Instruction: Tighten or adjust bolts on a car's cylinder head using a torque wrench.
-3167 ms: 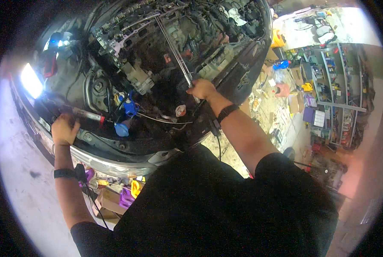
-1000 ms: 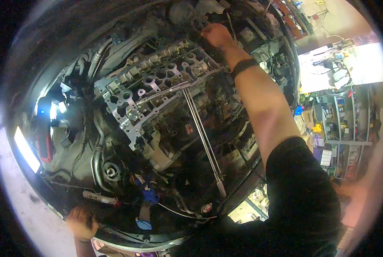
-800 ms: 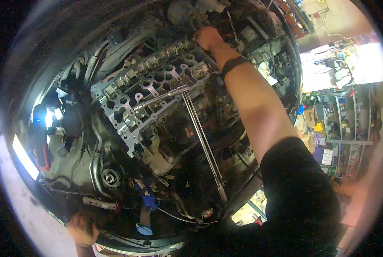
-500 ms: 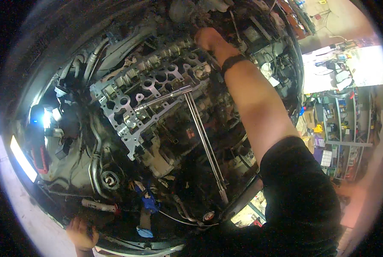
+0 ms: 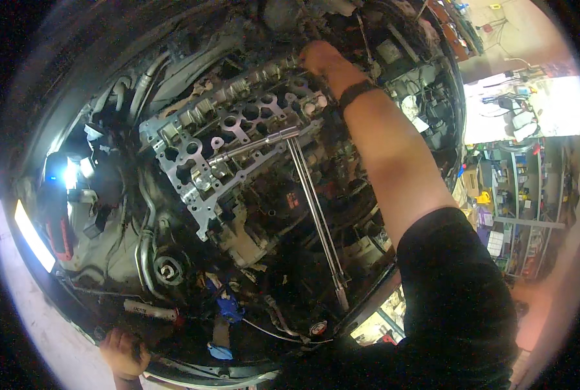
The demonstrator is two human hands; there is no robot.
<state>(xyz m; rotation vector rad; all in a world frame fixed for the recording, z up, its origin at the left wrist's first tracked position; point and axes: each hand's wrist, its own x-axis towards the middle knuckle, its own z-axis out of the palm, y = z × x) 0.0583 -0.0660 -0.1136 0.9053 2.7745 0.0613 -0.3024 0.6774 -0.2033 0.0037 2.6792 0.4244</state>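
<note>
My right hand (image 5: 320,60) reaches to the far end of the cylinder head (image 5: 192,149), beside the camshaft (image 5: 238,88). Its fingers are turned away into the dark, so what they touch is hidden. A long chrome ratchet wrench (image 5: 316,214) lies across the engine bay. Its head meets a chrome extension bar (image 5: 251,147) that lies over the cylinder head. My left hand (image 5: 125,354) rests at the near left edge of the bay, fingers a little apart and bent, with nothing seen in it. Near it lies a white tube (image 5: 150,311) with a red end.
A lit work lamp (image 5: 61,208) with a red body stands at the left of the bay. Metal pipes (image 5: 146,240) and a blue piece (image 5: 228,309) lie between it and the front edge. Shelves with goods (image 5: 524,188) stand beyond the car on the right.
The view has shifted slightly, so the engine sits a little further right in the picture. Both hands keep to their places, and the wrench still lies on the engine.
</note>
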